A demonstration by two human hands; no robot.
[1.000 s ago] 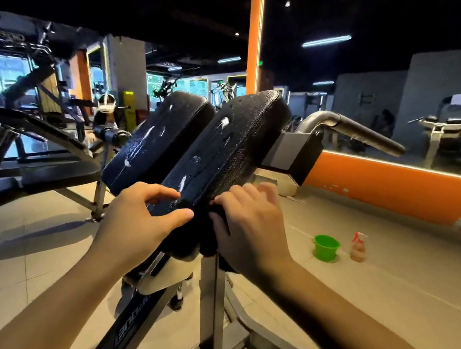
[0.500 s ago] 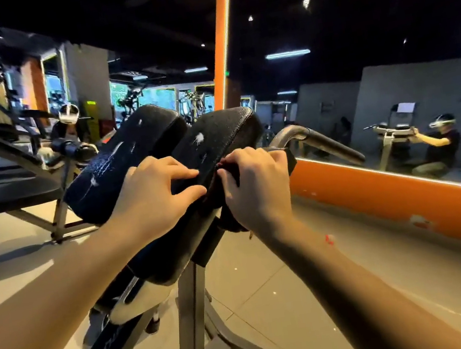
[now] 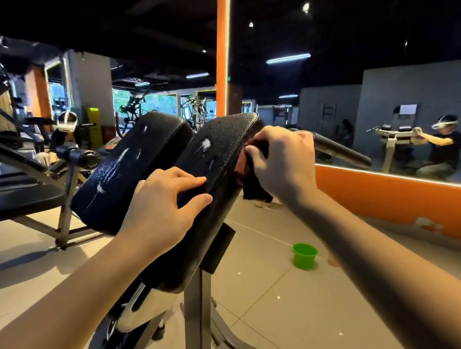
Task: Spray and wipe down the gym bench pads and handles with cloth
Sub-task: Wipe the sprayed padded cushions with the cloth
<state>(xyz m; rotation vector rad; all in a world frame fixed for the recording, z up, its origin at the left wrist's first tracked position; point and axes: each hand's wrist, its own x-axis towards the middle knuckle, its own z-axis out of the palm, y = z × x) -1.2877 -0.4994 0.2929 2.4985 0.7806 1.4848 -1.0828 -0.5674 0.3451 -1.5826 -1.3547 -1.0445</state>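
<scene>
Two black bench pads stand side by side on a metal frame, both wet with white spray streaks: the left pad [image 3: 131,163] and the right pad [image 3: 219,152]. My left hand [image 3: 164,205] rests on the near part of the right pad, fingers spread across its top. My right hand [image 3: 281,160] grips a dark cloth [image 3: 250,180] against the right side of that pad, and the cloth hangs below my fingers. A black handle [image 3: 343,150] sticks out to the right just beyond my right hand.
A green cup [image 3: 305,255] sits on the tiled floor right of the bench post [image 3: 198,324]. An orange-framed wall mirror [image 3: 409,206] runs along the right. Another bench [image 3: 10,203] and a person with a headset are at the left.
My right hand with the cloth has slid farther up the right side of the pad, toward the handle. My left hand has stayed on the pad. The view has shifted, showing the green cup again.
</scene>
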